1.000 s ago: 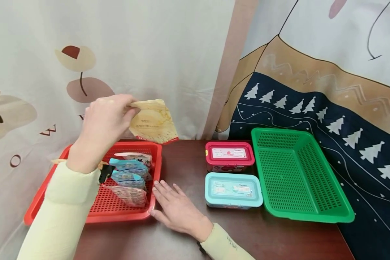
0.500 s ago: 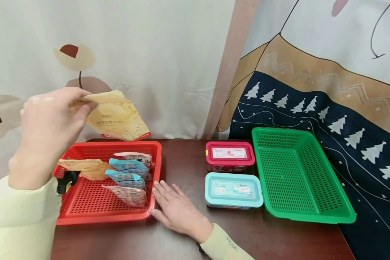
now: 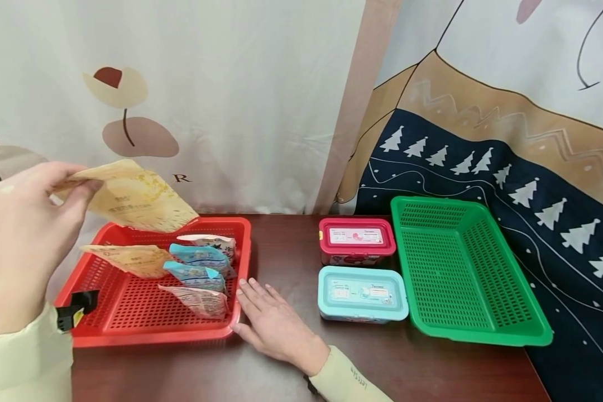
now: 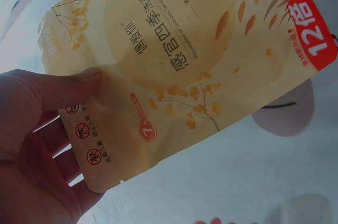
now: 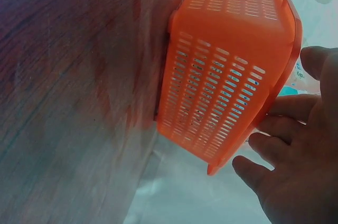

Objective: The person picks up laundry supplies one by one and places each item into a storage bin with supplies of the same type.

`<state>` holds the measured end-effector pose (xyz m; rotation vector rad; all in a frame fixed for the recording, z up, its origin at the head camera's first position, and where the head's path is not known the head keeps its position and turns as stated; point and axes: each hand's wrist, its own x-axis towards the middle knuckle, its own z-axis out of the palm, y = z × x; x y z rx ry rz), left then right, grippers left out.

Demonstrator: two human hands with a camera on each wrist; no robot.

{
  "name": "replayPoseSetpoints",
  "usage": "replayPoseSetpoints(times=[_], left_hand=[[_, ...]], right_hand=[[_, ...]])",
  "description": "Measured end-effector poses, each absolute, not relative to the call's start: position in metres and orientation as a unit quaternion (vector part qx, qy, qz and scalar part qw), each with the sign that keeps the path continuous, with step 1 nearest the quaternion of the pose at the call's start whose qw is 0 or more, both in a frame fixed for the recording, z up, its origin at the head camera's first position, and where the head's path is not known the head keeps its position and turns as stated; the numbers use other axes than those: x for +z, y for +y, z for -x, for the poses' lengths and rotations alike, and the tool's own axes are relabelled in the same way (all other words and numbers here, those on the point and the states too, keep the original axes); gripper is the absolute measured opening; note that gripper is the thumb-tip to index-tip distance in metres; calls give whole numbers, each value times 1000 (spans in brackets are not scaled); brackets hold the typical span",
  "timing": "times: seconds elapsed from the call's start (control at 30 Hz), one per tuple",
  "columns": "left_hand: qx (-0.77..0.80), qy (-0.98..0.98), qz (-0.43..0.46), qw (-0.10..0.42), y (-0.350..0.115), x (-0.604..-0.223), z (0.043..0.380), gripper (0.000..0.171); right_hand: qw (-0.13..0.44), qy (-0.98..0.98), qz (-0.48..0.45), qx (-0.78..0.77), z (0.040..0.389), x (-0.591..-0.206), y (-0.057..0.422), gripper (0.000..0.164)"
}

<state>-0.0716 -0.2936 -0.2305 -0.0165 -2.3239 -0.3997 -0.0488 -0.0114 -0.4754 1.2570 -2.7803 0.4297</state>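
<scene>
My left hand (image 3: 25, 231) pinches the top edge of a pale yellow laundry pod pouch (image 3: 138, 200) between thumb and fingers. The pouch is tilted above the back left of the red basket (image 3: 135, 338); its printed face fills much of the left wrist view. Inside the basket, a similar yellow pouch (image 3: 135, 260) leans at the left. Blue packets (image 3: 201, 258), a pink and white packet (image 3: 201, 301) and a white packet (image 3: 213, 243) stand along the right side. My right hand (image 3: 278, 329) lies with straight fingers against the basket's right rim (image 5: 288, 60).
Right of the basket on the brown table (image 3: 281, 245) stand a lidded pink-red box (image 3: 357, 240) and a lidded light blue box (image 3: 363, 296). A green basket (image 3: 447, 268) sits at the far right. Behind hangs a printed curtain (image 3: 261, 100).
My left hand has moved left with the yellow pouch, rising a little and then sinking. More of the red basket and the yellow pouch inside it now shows. My right hand has stayed put.
</scene>
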Motion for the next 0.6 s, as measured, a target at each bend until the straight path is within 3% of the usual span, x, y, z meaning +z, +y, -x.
replayPoseSetpoints(times=[0.13,0.4,0.6], left_hand=[[-182,-911,-20,369,-303,-245,67,18],[-262,-863,-24,431,-346,-289,65,12],[-266,-858,-44,438,-387,-326,57,12]], right_hand=[[27,-900,-409,147,49,-477,-11,70],[13,-900,-405,157,49,-478,-11,71],[21,-902,-405,149,48,-479,-11,70]])
